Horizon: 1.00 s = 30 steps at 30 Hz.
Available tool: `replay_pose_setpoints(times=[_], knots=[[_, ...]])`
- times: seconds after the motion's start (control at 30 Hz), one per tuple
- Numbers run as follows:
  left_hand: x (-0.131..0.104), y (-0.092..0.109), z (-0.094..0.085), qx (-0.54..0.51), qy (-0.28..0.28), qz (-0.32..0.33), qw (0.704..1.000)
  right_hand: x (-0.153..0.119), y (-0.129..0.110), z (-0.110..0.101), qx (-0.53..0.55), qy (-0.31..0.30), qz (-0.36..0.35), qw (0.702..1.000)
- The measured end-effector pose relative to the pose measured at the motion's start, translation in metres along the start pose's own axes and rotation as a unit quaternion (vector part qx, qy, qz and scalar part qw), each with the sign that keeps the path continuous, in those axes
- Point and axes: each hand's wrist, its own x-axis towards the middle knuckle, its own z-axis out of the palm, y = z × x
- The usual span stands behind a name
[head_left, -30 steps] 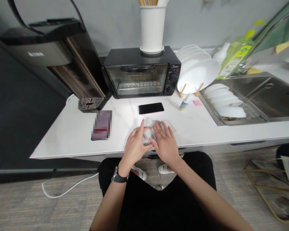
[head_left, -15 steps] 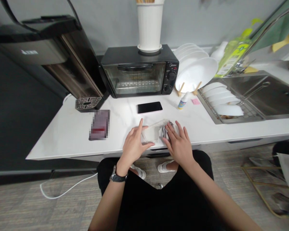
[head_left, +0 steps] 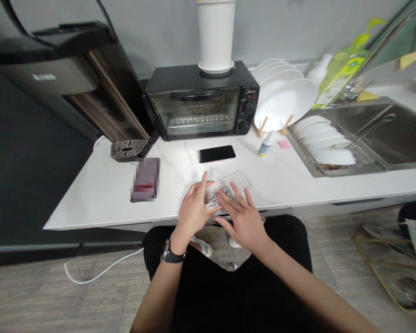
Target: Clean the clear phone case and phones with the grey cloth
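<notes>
A white, faintly veined countertop (head_left: 90, 203) carries a dark drinks dispenser (head_left: 65, 78), a black toaster oven (head_left: 201, 106) and a wooden rack (head_left: 287, 126). Before the oven lies 1 phone (head_left: 217, 154) — screen dark — between 1 mauve pouch (head_left: 147, 178) and 1 small bottle (head_left: 265, 145), upright near a pink note (head_left: 284, 144). Near the front edge: a clear plastic piece (head_left: 240, 178).

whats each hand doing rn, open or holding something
Left hand: open, thumb and fingers spread at the left end of a clear flat object.
Right hand: open, fingertips on a crumpled cloth.
</notes>
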Motion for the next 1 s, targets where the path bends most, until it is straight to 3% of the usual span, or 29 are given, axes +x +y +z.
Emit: replay_pose_setpoints(times=[0.13, 0.3, 0.5, 0.6, 0.7, 0.87, 1.0], knots=[[0.001, 0.003, -0.001, -0.001, -0.002, 0.002, 1.0, -0.016, 0.031, -0.012, -0.05, 0.033, 0.045, 0.997], [0.003, 0.005, 0.0, 0.005, 0.002, 0.006, 1.0, 0.008, 0.05, -0.004, -0.068, 0.063, 0.095, 0.991], [0.001, -0.001, 0.003, 0.029, 0.008, -0.02, 0.999, 0.038, 0.014, 0.014, -0.011, 0.024, 0.055, 0.998], [-0.001, -0.003, 0.003, 0.048, -0.007, -0.029, 0.998, 0.03, -0.005, 0.014, 0.026, 0.0, 0.005, 1.0], [-0.001, -0.001, 0.002, 0.056, -0.012, -0.046, 0.997, 0.012, -0.009, 0.007, 0.03, -0.007, -0.013, 0.999], [0.0, 0.003, 0.002, 0.031, 0.001, -0.024, 0.999, -0.013, 0.023, -0.011, -0.031, 0.014, 0.024, 0.999], [0.002, 0.005, 0.0, 0.024, -0.001, -0.004, 1.0, -0.005, 0.052, -0.012, -0.081, 0.039, 0.081, 0.993]])
